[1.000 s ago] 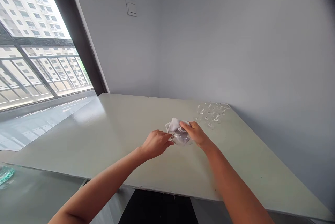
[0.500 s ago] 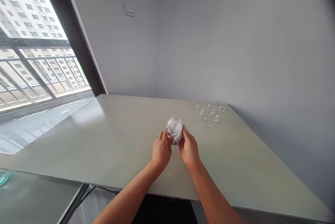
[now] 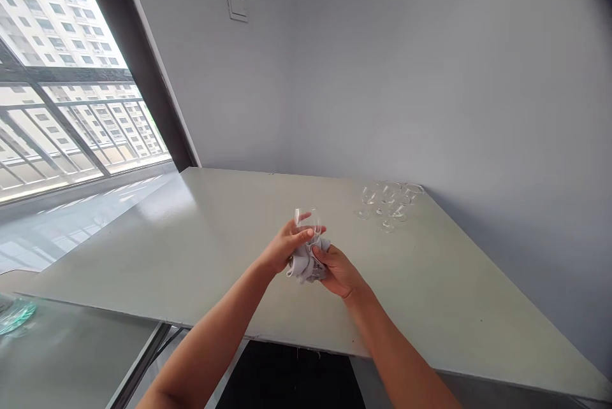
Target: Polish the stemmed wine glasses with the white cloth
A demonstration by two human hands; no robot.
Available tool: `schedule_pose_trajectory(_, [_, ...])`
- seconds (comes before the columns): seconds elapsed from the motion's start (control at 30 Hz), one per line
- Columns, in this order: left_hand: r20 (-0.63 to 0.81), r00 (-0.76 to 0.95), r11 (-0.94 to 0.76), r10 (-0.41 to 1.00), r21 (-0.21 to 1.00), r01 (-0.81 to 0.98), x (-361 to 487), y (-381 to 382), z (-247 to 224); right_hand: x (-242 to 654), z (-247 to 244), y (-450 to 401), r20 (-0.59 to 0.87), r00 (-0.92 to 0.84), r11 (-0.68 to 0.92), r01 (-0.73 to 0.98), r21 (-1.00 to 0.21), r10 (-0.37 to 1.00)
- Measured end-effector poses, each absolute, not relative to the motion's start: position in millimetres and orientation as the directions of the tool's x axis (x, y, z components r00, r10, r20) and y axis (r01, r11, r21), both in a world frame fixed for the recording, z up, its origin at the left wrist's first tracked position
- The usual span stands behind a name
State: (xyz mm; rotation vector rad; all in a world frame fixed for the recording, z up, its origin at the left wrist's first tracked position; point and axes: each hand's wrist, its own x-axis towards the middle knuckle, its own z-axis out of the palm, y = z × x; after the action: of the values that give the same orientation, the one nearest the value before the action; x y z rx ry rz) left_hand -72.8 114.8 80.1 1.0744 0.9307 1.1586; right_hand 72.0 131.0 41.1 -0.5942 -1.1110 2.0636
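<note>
A clear stemmed glass point(image 3: 306, 216) is held upright above the table, its bowl uppermost. My left hand point(image 3: 287, 244) is closed round the bowl, thumb on the near side and fingertips showing behind the glass. Below it, a crumpled pale cloth point(image 3: 306, 265) is bunched about the stem and foot, which it hides. My right hand point(image 3: 337, 269) pinches the cloth against the lower part of the glass from the right, thumb on top.
Several stemmed glasses point(image 3: 387, 223) stand grouped at the table's far right, near the wall. The pale table point(image 3: 229, 224) spans the view. At the lower left, a greenish glass dish point(image 3: 16, 315) sits on a grey surface point(image 3: 81, 345). A window point(image 3: 76, 97) is at left.
The cloth, formerly in the glass's bowl, is now around its lower part. My left hand has moved up round the bowl, and my right hand has moved lower. The view has shifted slightly.
</note>
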Motion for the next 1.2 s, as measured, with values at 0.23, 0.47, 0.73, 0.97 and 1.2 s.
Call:
schedule_pose_trajectory(0.23, [-0.049,-0.096,0.02,0.994,0.96,-0.28,-63,124,79,72,42,134,0.1,-0.412,0.268,0.373,-0.888,0.906])
schedule_pose_trajectory(0.47, [-0.101,-0.281,-0.022,0.954,0.914,-0.405,-44,136,64,70,25,127,0.635,-0.384,0.526,0.85,-0.042,0.67])
schedule_pose_trajectory(0.73, [0.059,-0.387,-0.196,0.92,0.925,-0.324,-50,162,62,88,12,124,0.572,-0.627,0.756,0.655,0.019,0.529])
schedule_pose_trajectory(0.97, [0.355,-0.409,-0.435,0.841,0.893,-0.12,-64,178,78,121,42,141,0.201,-0.707,0.719,0.583,-0.379,0.678])
schedule_pose_trajectory(1.2, [0.367,-0.075,-0.375,0.927,0.914,-0.154,-2,189,71,124,69,190,0.227,-0.134,0.246,0.766,-0.594,0.965])
